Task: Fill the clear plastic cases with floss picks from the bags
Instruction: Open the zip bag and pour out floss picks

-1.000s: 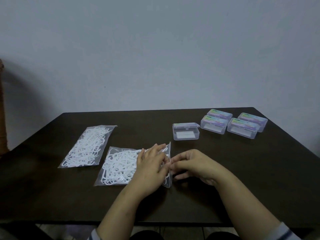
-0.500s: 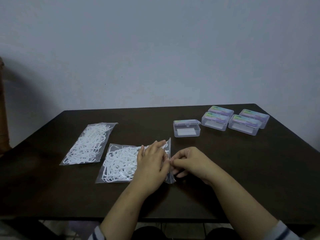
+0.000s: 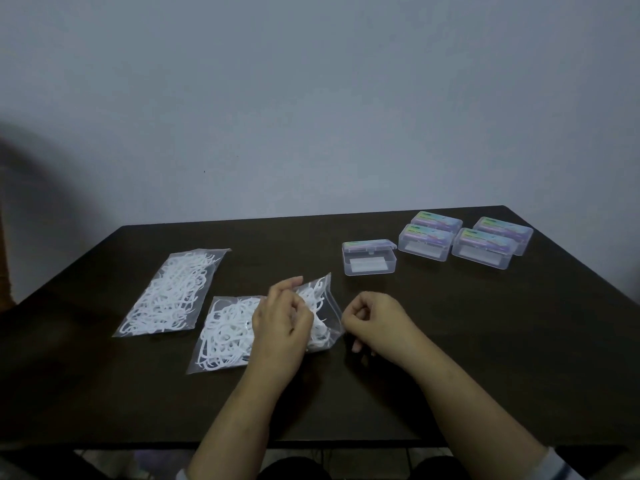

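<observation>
Two clear bags of white floss picks lie on the dark table (image 3: 485, 341). The nearer bag (image 3: 225, 337) has its right end lifted and pulled wide. My left hand (image 3: 282, 327) grips that end from above, fingers curled into the plastic. My right hand (image 3: 377, 323) pinches the bag's right edge with curled fingers. The second bag (image 3: 169, 292) lies flat to the left, untouched. A clear plastic case (image 3: 369, 259) with its lid down stands just behind the hands. Several more clear cases (image 3: 426, 242) with coloured labels sit grouped at the back right.
The table's front edge runs just below my forearms, and its right edge slants away past the cases. A plain wall stands behind the table. My knees show under the front edge.
My hands have drawn apart, the right one moving rightward, and the bag's right end now stands wider and higher. The left fingers have curled in more tightly.
</observation>
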